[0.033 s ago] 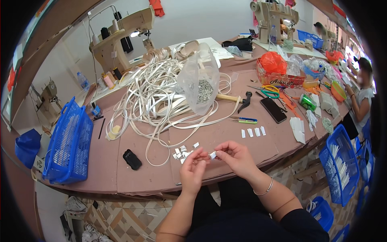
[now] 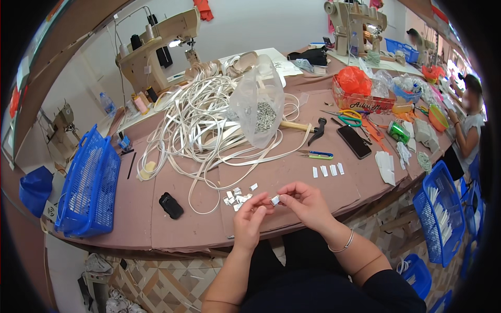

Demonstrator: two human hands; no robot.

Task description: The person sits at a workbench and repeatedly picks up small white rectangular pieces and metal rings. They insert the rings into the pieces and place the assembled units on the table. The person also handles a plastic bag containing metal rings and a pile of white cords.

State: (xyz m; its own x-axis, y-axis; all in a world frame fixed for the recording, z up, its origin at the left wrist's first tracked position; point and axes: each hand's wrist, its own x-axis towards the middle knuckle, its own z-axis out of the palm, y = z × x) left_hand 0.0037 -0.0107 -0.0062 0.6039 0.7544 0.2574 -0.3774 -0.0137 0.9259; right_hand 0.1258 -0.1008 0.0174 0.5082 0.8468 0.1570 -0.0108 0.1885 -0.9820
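Note:
My right hand pinches a small folded white strap piece between thumb and fingertips, above the near edge of the table. Close on its left is my left hand, with fingers curled and the thumb apart from them. Its fingertips come up beside the white piece; whether they touch it I cannot make out. Just beyond the left hand lies a loose heap of small white pieces, partly hidden by the fingers. Several flat white pieces lie in a row to the right, beyond my right hand.
A tangle of white straps covers the table's middle, beside a clear bag of metal parts. A hammer, thread snips and a phone lie rightward. A blue basket stands left, a black object nearer.
My left hand's fingers have curled slightly and shifted right, closer to the white strap piece. The right hand holds its place.

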